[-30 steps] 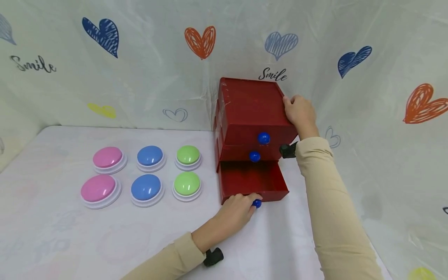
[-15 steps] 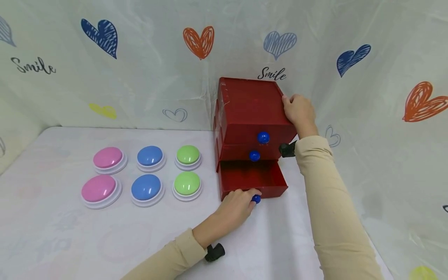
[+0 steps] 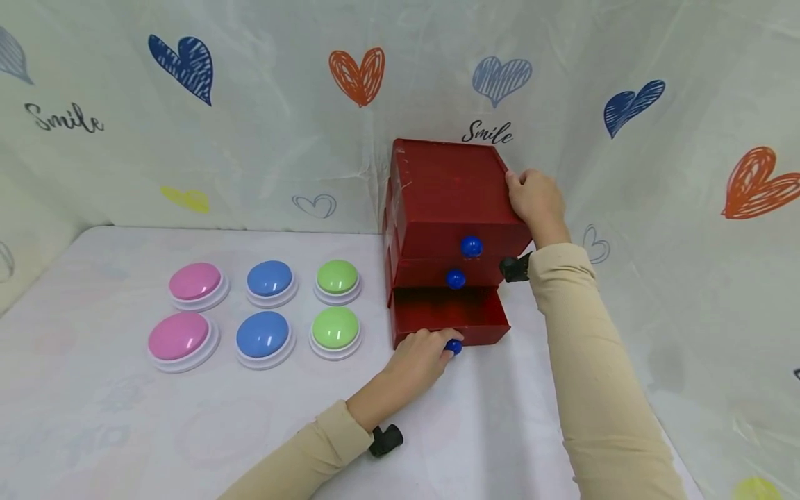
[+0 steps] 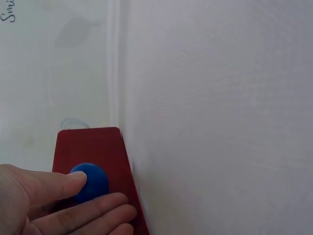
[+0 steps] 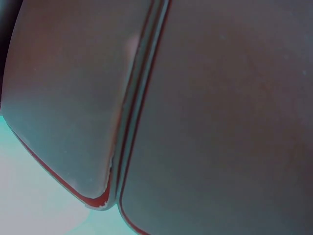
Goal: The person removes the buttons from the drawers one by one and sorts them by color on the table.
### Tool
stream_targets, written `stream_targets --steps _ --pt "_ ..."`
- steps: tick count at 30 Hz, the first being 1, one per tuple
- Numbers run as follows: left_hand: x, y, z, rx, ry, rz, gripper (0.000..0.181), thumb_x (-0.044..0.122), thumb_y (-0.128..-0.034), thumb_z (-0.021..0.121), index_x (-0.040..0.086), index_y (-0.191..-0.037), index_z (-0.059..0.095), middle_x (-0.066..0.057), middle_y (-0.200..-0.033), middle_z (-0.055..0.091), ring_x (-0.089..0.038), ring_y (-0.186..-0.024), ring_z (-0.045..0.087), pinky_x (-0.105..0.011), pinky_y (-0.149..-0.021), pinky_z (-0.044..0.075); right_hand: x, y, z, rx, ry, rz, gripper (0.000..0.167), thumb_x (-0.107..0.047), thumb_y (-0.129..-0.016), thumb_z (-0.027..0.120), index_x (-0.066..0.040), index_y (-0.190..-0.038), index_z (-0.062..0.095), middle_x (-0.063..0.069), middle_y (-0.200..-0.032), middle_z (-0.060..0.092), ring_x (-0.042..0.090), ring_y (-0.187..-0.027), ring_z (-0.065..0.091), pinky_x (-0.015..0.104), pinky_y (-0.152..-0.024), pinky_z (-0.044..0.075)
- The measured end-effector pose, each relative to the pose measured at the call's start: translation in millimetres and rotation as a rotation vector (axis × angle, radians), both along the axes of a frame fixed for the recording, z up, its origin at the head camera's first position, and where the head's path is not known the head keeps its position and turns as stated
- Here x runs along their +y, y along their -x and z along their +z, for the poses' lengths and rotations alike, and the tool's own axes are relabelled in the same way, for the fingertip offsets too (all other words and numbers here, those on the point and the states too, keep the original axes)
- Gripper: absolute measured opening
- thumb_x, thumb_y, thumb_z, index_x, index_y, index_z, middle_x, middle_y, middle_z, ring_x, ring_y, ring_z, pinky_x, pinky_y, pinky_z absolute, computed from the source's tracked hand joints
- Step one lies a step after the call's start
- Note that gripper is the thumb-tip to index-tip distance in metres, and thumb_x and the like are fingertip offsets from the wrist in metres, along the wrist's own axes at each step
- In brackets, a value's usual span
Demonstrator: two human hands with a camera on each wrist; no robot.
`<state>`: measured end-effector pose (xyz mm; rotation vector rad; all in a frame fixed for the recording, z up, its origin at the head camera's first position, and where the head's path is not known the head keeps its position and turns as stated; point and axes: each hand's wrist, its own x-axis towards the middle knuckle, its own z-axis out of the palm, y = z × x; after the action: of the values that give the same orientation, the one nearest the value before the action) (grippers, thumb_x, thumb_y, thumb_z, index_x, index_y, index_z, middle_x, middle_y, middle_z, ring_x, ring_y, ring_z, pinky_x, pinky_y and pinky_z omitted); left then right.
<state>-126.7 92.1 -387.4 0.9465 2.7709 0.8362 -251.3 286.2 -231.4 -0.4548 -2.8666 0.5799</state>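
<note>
A red drawer cabinet [image 3: 453, 180] stands against the backdrop, with its bottom drawer [image 3: 494, 335] pulled partly out and nothing seen inside. My left hand [image 3: 419, 357] pinches the blue knob [image 3: 455, 346] of that drawer. In the left wrist view the thumb lies on the blue knob [image 4: 95, 183] and the fingers pass beneath it. My right hand [image 3: 539, 201] holds the cabinet's upper right edge, thumb near the top; its fingertips are hidden. Only dark cabinet panels [image 5: 210, 122] fill the right wrist view.
Two blue knobs [image 3: 471, 246] mark the shut upper drawers. Left of the cabinet, pairs of pink [image 3: 195, 281], blue [image 3: 269, 278] and green [image 3: 337, 276] dome buttons on white bases stand on the white tabletop [image 3: 206, 423]. A heart-printed cloth [image 3: 269, 139] hangs behind.
My left hand has moved away from me and slightly left with the knob, and the bottom drawer has slid a little further into the cabinet. The right hand stays in place.
</note>
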Motion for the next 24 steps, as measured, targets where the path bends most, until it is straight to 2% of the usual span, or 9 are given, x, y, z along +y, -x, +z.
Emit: stream_targets --steps 5,14,24 --pt "0.2 1.9 0.8 -0.008 0.003 0.001 0.035 0.018 -0.086 0.066 0.018 -0.121 0.061 -0.003 -0.105 0.069 -0.015 -0.08 0.065 -0.024 -0.072 0.055 0.4 -0.3 0.2 0.003 0.003 -0.006 0.051 -0.042 -0.099 0.028 0.0 -0.104 0.056 0.017 -0.091 0.056 0.028 -0.079 0.053 0.031 -0.059 0.04" --pt "0.6 10.3 -0.6 0.031 0.0 0.022 0.033 0.018 -0.0868 0.065 0.017 -0.119 0.062 -0.004 -0.103 0.07 -0.013 -0.068 0.063 -0.017 -0.058 0.049 -0.7 -0.5 -0.9 0.006 0.013 -0.006 0.05 -0.042 -0.099 0.029 0.0 -0.104 0.056 0.016 -0.089 0.056 0.028 -0.078 0.053 0.031 -0.059 0.04" --pt "1.0 18.1 -3.3 0.033 -0.031 0.051 0.033 0.017 -0.0868 0.065 0.018 -0.119 0.062 -0.004 -0.104 0.07 -0.014 -0.069 0.063 -0.018 -0.058 0.05 -1.8 -1.8 -0.5 0.006 0.004 0.001 0.05 -0.041 -0.099 0.029 0.001 -0.104 0.055 0.017 -0.089 0.055 0.028 -0.078 0.052 0.03 -0.058 0.039"
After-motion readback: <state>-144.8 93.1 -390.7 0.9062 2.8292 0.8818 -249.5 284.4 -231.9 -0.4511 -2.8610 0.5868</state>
